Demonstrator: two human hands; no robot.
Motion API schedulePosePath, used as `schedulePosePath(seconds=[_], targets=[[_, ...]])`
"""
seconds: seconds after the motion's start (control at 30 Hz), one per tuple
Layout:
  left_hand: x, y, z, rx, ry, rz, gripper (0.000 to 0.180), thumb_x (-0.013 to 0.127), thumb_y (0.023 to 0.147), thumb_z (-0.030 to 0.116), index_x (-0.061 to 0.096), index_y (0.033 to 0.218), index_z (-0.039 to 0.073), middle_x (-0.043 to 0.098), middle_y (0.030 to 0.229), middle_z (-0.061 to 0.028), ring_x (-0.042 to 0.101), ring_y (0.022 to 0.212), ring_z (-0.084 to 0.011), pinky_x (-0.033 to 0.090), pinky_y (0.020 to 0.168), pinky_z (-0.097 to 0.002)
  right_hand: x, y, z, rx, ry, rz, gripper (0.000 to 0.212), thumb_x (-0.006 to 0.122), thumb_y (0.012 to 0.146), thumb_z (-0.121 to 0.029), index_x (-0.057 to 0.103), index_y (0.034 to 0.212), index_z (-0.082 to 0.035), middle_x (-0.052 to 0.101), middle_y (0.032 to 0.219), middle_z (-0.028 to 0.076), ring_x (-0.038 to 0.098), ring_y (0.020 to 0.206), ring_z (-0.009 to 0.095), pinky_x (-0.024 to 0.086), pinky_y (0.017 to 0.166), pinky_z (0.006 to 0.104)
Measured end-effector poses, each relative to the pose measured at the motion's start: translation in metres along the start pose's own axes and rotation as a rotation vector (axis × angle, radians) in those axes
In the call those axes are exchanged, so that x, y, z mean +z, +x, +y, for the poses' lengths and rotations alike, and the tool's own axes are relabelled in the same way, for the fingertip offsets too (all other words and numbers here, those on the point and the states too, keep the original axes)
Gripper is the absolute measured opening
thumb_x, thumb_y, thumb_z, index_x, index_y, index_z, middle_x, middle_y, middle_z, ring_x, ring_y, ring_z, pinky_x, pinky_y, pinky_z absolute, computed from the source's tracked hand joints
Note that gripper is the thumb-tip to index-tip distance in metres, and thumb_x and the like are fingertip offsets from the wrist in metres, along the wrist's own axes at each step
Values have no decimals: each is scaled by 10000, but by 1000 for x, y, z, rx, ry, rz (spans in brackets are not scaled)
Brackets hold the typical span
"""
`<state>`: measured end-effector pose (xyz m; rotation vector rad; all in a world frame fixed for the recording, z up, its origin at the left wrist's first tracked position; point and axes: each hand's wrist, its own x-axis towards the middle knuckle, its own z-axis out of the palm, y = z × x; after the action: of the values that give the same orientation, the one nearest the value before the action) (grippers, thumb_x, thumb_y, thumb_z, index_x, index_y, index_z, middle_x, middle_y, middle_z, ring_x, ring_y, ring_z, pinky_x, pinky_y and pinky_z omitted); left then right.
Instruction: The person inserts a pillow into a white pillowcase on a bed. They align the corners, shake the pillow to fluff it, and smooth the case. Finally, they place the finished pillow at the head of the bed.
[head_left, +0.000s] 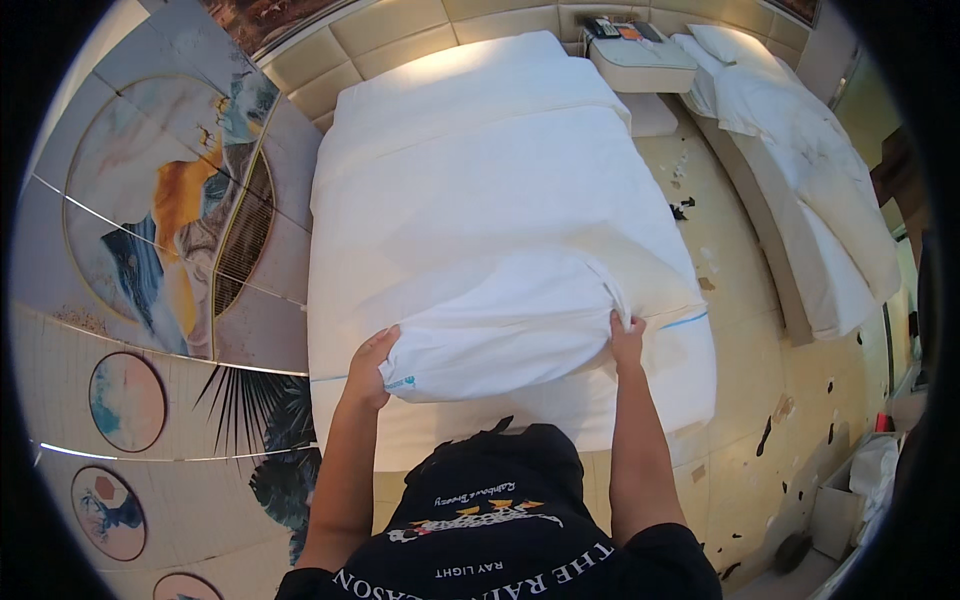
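Note:
A plump white pillow in a white case is stretched between my two hands, just above the near end of a bed spread with white bedding. My left hand is closed on its left end, by a small blue-green printed mark. At the other end, my right hand grips a fold of the loose cloth. The pillow's underside is hidden, and so are some of my fingertips.
A second bed with rumpled white bedding stands to the right, past a strip of tiled floor with dark scraps on it. A nightstand holds small items between the beds. A decorated wall rises close on the left.

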<state>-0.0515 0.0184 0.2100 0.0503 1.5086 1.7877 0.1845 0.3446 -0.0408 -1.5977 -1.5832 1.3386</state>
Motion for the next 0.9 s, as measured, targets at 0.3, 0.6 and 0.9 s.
schedulePosePath(seconds=[0.3, 0.6, 0.9], targets=[[-8, 2, -2, 35, 16, -30, 318, 534, 965, 238, 594, 1126, -30, 672, 1007, -104, 650, 889, -172, 509, 818, -291, 10, 28, 0, 153, 561, -114, 229, 733, 775, -106, 573, 913, -17, 609, 832, 51, 549, 764, 145, 453, 675, 306], [-25, -41, 58, 64, -185, 15, 251, 570, 930, 181, 620, 1053, -31, 678, 989, -137, 666, 853, -221, 545, 755, -337, -91, -33, -110, 14, 630, -182, 140, 646, 699, -7, 549, 788, -52, 563, 721, 3, 495, 629, 106, 417, 601, 254], [-163, 5, -1, -23, -284, 15, 223, 504, 916, 115, 624, 1028, -36, 678, 945, -162, 683, 821, -261, 579, 710, -404, -72, -57, -200, -326, -146, -310, 149, 626, 683, -100, 580, 776, 7, 575, 703, 84, 504, 626, 137, 421, 569, 332]])
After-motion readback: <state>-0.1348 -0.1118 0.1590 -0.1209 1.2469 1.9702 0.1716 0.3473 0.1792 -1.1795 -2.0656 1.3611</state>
